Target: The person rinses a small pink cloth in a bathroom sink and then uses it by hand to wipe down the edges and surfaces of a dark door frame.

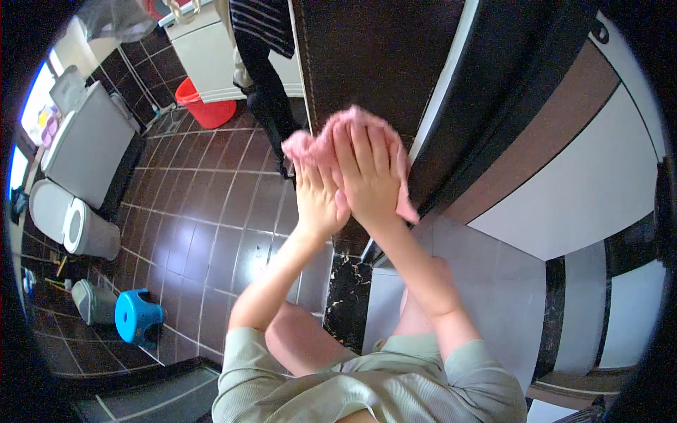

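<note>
A crumpled pink cloth (pixel 325 143) lies under and around both of my hands, in front of a dark tiled-looking wall or door panel (pixel 375 58). My right hand (pixel 370 174) is spread flat over the cloth, fingers pointing away from me. Beside it, my left hand (pixel 317 195) is at the cloth's left part, its fingertips hidden by the fabric. One corner of the cloth hangs down past my right wrist. Whether the cloth touches the dark surface behind it cannot be told.
A dark doorframe (pixel 486 79) rises to the right, above a black marbled threshold (pixel 346 301). Dark clothing (pixel 264 69) with stripes hangs beyond my hands. On the brown tiled floor are a red bucket (pixel 211 111), a toilet (pixel 95 235) and a blue plastic stool (pixel 135 314).
</note>
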Tool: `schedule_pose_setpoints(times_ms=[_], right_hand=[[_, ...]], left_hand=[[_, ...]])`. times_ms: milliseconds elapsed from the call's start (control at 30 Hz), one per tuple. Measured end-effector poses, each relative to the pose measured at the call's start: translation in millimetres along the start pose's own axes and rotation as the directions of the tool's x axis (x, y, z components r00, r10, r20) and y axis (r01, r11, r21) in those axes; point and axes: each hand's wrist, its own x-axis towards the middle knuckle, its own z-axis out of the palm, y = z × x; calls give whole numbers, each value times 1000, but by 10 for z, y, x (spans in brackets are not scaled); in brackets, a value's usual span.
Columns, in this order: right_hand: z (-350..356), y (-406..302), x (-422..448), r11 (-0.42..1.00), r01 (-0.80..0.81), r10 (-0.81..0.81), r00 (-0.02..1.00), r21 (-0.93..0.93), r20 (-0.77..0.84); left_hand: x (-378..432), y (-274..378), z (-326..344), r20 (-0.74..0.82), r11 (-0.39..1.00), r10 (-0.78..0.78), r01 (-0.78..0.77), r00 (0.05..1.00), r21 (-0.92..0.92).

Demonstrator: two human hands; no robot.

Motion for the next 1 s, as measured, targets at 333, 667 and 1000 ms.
schedule_pose_setpoints(times_ms=[333,667,1000], right_hand=[[229,-157,-613,992,-61,60,998,113,7],[232,-247,-1121,993,54,-9,920,-102,392],[409,-300,-1311,998,31,-19,977,-49,214]], left_hand=[[-559,-191,390,201,975,-77,31,977,222],[-1014,-178,455,122,984,-92,109,988,-141],[-1163,-405,748,127,987,7,13,992,-160]])
